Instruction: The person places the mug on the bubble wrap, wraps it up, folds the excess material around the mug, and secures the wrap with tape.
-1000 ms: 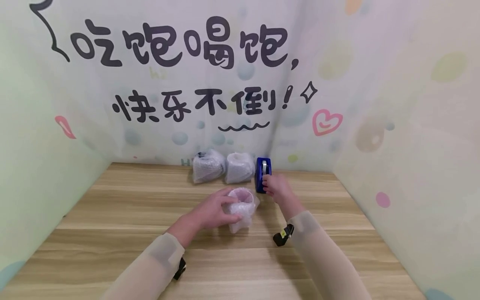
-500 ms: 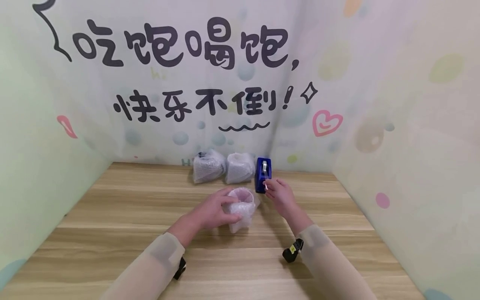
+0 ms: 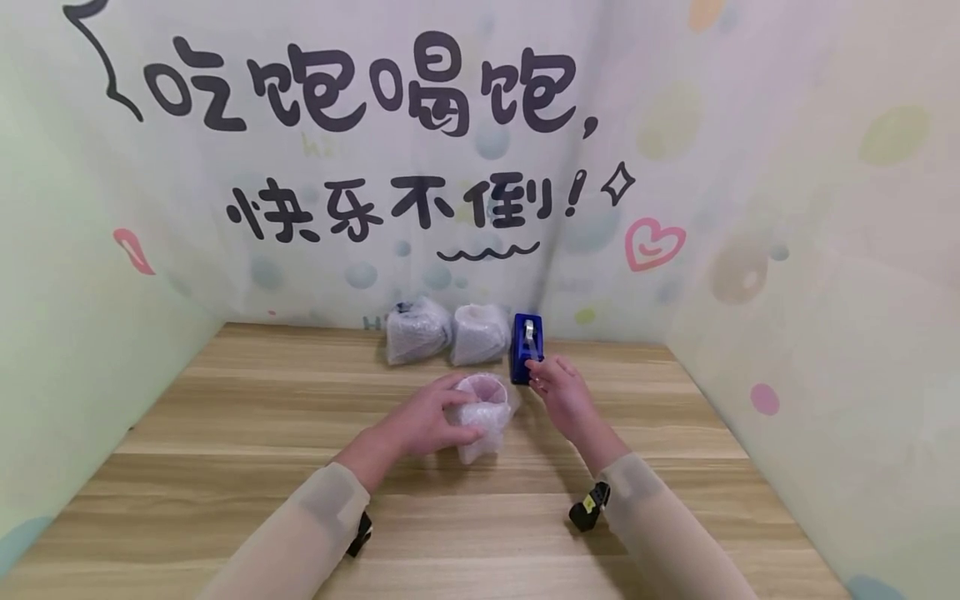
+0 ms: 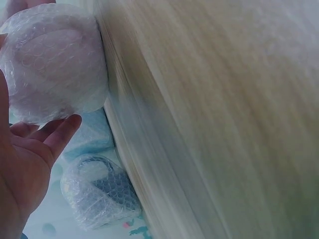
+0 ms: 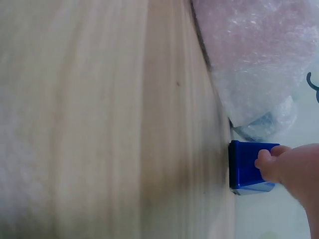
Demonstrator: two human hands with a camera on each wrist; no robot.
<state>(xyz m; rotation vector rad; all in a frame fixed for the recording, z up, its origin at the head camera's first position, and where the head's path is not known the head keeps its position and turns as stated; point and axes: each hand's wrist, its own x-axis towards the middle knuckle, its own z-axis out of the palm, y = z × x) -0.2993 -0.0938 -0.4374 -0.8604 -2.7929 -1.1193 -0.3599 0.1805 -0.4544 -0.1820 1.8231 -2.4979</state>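
Note:
A pinkish cup wrapped in bubble wrap stands upright mid-table, its round opening facing up. My left hand holds it from the left, thumb in front and fingers round the far side; the left wrist view shows fingertips against the wrap. Beyond it, to the right, sits a blue tape dispenser with a roll of tape. My right hand is at its near end, thumb and forefinger pinching the end of a clear tape strip. In the right wrist view the fingers partly cover the dispenser.
Two more bubble-wrapped bundles, one dark-patterned and one whitish, stand against the back wall left of the dispenser. Printed fabric walls enclose the wooden table at the back and sides. A small camera hangs at my right wrist.
My right hand has drawn back slightly towards me and to the right, with a tape strip now showing from the roll. The left hand and wrapped cup have stayed put.

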